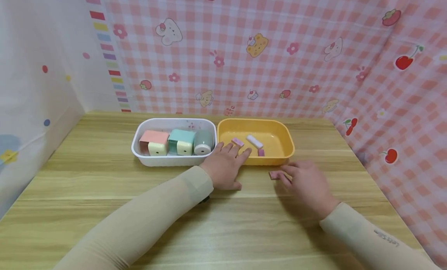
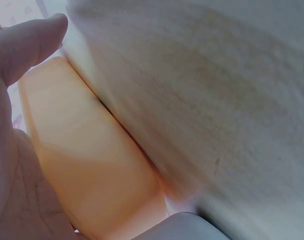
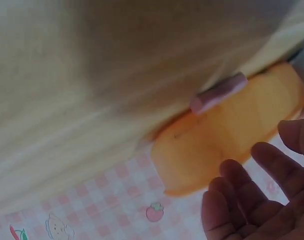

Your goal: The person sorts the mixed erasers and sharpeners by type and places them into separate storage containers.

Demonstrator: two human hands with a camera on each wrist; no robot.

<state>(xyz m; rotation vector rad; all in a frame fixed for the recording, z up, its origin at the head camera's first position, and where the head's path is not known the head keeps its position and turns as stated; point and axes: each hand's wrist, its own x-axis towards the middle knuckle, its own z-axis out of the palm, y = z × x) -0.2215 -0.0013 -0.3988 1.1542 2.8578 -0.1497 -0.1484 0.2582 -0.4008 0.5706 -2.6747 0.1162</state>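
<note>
My left hand (image 1: 225, 167) rests with fingers spread over the front rim where the white tray (image 1: 167, 161) meets the yellow tray (image 1: 279, 159). In the left wrist view its thumb stands clear of the yellow tray's wall (image 2: 106, 165). A small pink eraser-like block (image 1: 274, 175) lies on the table just before the yellow tray. Beside it is my right hand (image 1: 310, 184), its fingertips close to the block. The right wrist view shows that hand (image 3: 262, 195) with loosely bent fingers, apart from the pink block (image 3: 219, 93).
Inside the yellow tray are a white stick-like piece (image 1: 254, 141) and pink pieces (image 1: 238, 142). The white tray holds a pink box (image 1: 155, 137), a teal box (image 1: 182, 136) and a grey-green cylinder (image 1: 203, 140), resembling pencil sharpeners. A checked cloth (image 1: 223, 72) hangs behind the wooden table.
</note>
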